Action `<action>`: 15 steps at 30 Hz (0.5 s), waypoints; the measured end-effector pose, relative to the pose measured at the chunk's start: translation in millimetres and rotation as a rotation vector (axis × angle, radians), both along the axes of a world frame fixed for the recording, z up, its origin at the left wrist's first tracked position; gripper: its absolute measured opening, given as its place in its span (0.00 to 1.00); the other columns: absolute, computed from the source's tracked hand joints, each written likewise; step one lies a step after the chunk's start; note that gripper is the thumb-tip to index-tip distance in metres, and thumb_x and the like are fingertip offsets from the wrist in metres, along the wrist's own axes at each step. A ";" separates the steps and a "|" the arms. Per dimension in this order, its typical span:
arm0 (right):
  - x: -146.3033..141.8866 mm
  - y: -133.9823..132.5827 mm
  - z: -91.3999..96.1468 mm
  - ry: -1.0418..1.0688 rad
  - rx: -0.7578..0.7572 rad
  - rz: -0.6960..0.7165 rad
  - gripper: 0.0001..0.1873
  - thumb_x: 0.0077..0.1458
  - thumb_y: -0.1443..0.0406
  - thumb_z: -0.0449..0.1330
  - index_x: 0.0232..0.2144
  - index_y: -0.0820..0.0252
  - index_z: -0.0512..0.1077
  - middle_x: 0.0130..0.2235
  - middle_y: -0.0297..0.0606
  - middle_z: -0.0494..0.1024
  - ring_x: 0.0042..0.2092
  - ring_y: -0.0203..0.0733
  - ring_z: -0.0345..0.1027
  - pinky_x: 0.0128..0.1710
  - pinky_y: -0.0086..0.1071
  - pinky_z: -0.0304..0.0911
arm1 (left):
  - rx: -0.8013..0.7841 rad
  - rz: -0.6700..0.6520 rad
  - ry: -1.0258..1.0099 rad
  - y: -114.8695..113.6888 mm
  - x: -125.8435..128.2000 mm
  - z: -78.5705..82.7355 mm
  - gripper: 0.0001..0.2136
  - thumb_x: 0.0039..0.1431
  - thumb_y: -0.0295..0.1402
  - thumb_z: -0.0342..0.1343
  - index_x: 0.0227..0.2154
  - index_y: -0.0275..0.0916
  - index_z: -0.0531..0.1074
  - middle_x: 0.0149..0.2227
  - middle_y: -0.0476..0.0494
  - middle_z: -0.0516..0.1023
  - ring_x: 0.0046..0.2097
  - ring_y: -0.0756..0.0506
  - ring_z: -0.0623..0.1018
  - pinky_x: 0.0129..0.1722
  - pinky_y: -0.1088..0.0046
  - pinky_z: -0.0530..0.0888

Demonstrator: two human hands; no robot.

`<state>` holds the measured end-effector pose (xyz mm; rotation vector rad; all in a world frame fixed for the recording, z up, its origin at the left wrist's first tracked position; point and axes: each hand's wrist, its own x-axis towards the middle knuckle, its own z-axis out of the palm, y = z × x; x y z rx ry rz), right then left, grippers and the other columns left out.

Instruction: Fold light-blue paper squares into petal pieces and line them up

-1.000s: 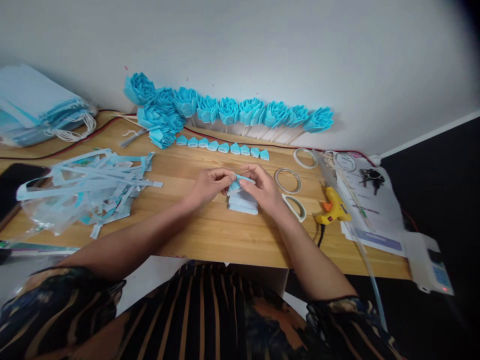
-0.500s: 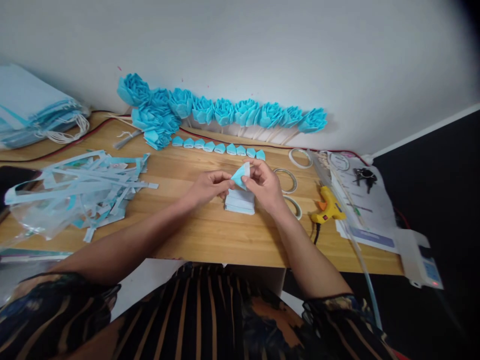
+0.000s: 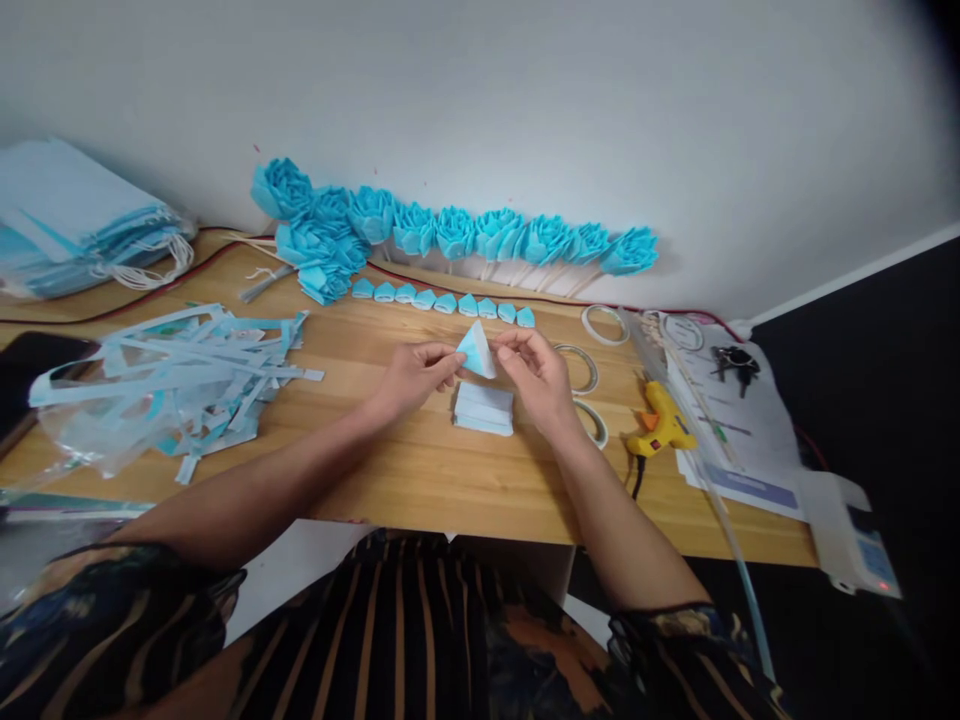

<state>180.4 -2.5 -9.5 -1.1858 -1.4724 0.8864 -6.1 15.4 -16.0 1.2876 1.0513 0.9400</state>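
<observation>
My left hand [image 3: 421, 378] pinches a folded, triangular piece of light blue and white fabric [image 3: 475, 352] by its left corner. The piece is held up above the table with its point upward. Just beside its right edge is my right hand [image 3: 538, 378], its thumb and fingers curved and slightly apart, with nothing visible between them. Below the piece lies a small stack of white and pale blue fabric rectangles [image 3: 484, 410]. Behind it, a row of small folded blue pieces [image 3: 445, 303] runs along the table.
Blue fabric flowers [image 3: 501, 234] on sticks lean along the wall. Fabric strips [image 3: 202, 375] are heaped at left, near a phone [image 3: 45, 365] and a stack of fabric sheets [image 3: 67, 225]. At right are tape rolls [image 3: 592, 372], a yellow glue gun [image 3: 660, 420], keys [image 3: 736, 365] and papers.
My right hand has let go of the folded piece and shifted slightly right. The piece now stands point-up in my left hand, and the stack below shows more fully. The view has shifted slightly.
</observation>
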 end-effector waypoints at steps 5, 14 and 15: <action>-2.8 -0.2 -2.2 0.005 0.003 0.044 0.16 0.53 0.59 0.64 0.44 0.53 0.69 0.40 0.36 0.77 0.41 0.40 0.71 0.42 0.36 0.67 | -0.011 0.018 -0.014 -0.3 0.7 1.6 0.09 0.55 0.36 0.60 0.24 0.36 0.76 0.21 0.50 0.74 0.23 0.54 0.68 0.25 0.78 0.67; -2.3 -0.3 -5.8 0.049 -0.133 0.146 0.27 0.53 0.61 0.64 0.55 0.51 0.67 0.33 0.31 0.75 0.34 0.37 0.68 0.36 0.35 0.64 | 0.011 -0.058 0.020 -3.1 1.2 1.8 0.09 0.56 0.35 0.58 0.23 0.36 0.75 0.22 0.50 0.74 0.24 0.54 0.68 0.26 0.77 0.67; -1.3 0.4 -5.6 0.071 -0.137 0.142 0.26 0.54 0.61 0.64 0.55 0.51 0.67 0.32 0.30 0.74 0.32 0.36 0.67 0.35 0.34 0.63 | 0.014 -0.051 0.027 -2.9 1.2 1.3 0.10 0.56 0.35 0.58 0.23 0.36 0.75 0.22 0.50 0.74 0.23 0.53 0.68 0.26 0.77 0.66</action>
